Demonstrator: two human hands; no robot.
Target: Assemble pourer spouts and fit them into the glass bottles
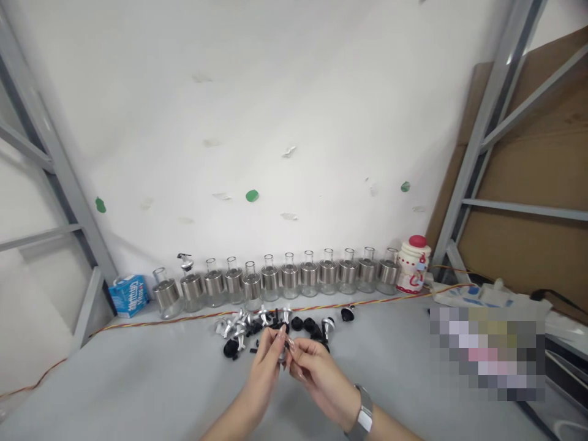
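My left hand (265, 358) and my right hand (316, 367) meet low in the middle of the head view, fingers closed together around a small silver and black bottle pourer (282, 355). Most of that piece is hidden by my fingertips. Just beyond the hands lies a loose pile of silver pourer spouts (239, 318) and black caps (309, 324) on the grey table (184, 386). Along the wall stands a row of glass bottles with metal sleeves, such as a bottle (251, 285) near the centre. One bottle (192, 291) near the left end carries a pourer on top.
A blue carton (129, 296) stands at the left, and a white and red jar (413, 266) ends the row at the right. A twisted red and yellow wire (321, 306) crosses the table before the bottles. Grey metal frames (463, 171) rise at both sides.
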